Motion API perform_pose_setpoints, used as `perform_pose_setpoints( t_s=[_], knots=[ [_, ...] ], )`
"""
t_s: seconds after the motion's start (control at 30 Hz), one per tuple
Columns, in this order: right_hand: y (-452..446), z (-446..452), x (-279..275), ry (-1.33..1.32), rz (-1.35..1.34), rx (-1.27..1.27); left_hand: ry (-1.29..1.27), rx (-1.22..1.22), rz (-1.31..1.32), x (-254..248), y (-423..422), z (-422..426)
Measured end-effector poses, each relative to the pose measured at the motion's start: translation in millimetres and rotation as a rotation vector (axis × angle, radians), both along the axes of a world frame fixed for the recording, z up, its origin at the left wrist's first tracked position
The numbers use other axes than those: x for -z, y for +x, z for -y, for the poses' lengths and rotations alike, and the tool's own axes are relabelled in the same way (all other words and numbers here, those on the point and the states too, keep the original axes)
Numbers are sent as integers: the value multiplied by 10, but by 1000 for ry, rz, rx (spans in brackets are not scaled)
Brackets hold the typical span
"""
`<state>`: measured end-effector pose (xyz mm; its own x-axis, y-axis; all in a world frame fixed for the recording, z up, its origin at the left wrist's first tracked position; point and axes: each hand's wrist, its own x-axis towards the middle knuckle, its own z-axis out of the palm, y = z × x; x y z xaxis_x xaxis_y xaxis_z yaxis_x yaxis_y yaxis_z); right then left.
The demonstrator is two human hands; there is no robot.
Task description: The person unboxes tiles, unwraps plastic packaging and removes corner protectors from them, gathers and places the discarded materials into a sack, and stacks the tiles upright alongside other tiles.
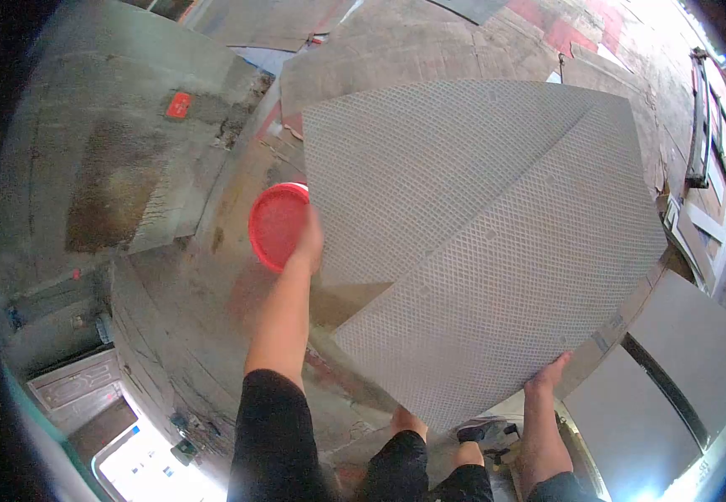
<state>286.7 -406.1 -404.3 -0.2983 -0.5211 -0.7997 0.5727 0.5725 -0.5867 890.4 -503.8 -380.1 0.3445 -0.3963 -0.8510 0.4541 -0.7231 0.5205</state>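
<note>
Two large grey panels, with a raised diamond-grid pattern on the face towards me, overlap in front of me. My left hand grips the left edge of the upper panel, its fingers partly hidden and slightly blurred. My right hand is closed on the lower right edge of the nearer panel, with the fingers mostly behind it. A seam runs diagonally where the two panels meet. Just behind my left hand is a red round lid or bucket.
At left lies a greenish-grey board with a wet brown patch and a red card. Worn sheeting covers the surface behind. Pale panels lean at lower right. My knees and a shoe show below.
</note>
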Motion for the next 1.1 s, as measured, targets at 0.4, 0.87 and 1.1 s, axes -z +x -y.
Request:
perform_pose_setpoints(
  t_s=[0.4,0.87,1.1],
  knots=[
    [1409,720,-548,-80,217,151,194,409,-266,-46,731,-254],
    [2194,1357,-582,491,55,-226,-18,123,175,-326,-97,189],
    [2089,1350,-653,438,62,-405,-61,283,276,-342,-7,248]
  ],
)
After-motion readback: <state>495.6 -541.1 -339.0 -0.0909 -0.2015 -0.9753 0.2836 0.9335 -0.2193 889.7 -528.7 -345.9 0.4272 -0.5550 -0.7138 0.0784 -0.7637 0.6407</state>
